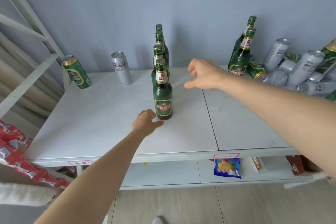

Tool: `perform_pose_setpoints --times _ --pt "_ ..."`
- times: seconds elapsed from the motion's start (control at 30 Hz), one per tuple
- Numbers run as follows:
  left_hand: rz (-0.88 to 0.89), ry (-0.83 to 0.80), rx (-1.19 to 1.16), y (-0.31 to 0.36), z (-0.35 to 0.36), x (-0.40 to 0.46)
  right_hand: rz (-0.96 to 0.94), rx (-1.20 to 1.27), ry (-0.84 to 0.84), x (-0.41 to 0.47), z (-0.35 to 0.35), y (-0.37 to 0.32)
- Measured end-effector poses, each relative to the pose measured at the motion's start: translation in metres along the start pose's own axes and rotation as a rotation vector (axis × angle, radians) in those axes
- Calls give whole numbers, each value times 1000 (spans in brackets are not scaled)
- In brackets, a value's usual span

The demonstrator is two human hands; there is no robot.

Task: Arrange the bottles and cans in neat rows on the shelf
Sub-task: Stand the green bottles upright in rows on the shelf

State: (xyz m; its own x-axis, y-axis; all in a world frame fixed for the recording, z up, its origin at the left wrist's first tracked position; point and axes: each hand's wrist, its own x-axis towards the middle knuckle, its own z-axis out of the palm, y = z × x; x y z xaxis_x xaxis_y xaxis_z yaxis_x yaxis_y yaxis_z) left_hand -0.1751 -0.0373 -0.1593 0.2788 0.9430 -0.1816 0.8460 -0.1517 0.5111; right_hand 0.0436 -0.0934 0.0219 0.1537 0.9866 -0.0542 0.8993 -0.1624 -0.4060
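Note:
Several green beer bottles stand in a single file on the white shelf (91, 129), running back to the wall. The front bottle (162, 94) is nearest me. My left hand (145, 122) sits at that bottle's base on its left side, fingers loosely curled and touching or almost touching the glass, gripping nothing. My right hand (203, 74) hovers above the shelf to the right of the file, fingers relaxed and empty. Two more green bottles (241, 54) stand at the back right. A green can (76, 72) and a silver can (121, 68) stand upright at the back left.
A heap of silver and green cans (298, 72) lies jumbled at the shelf's right end. A white diagonal frame strut (27, 82) borders the left side. A lower shelf holds a blue snack bag (227, 168) and boxes. Red packages (16, 152) lie at the left.

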Motion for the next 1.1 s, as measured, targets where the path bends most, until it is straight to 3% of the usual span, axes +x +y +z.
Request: perform_pose_setpoints --times 0.2,0.43,0.9,1.1 --pt "-35 2 42 43 29 -31 44 -35 1 -34 -18 69" --pt "111 -18 86 121 56 -30 115 -56 38 -51 -45 135" --pt "369 -66 44 247 61 81 213 -20 164 -8 -108 197" --pt "385 -70 34 281 76 124 220 -16 195 23 -121 223"
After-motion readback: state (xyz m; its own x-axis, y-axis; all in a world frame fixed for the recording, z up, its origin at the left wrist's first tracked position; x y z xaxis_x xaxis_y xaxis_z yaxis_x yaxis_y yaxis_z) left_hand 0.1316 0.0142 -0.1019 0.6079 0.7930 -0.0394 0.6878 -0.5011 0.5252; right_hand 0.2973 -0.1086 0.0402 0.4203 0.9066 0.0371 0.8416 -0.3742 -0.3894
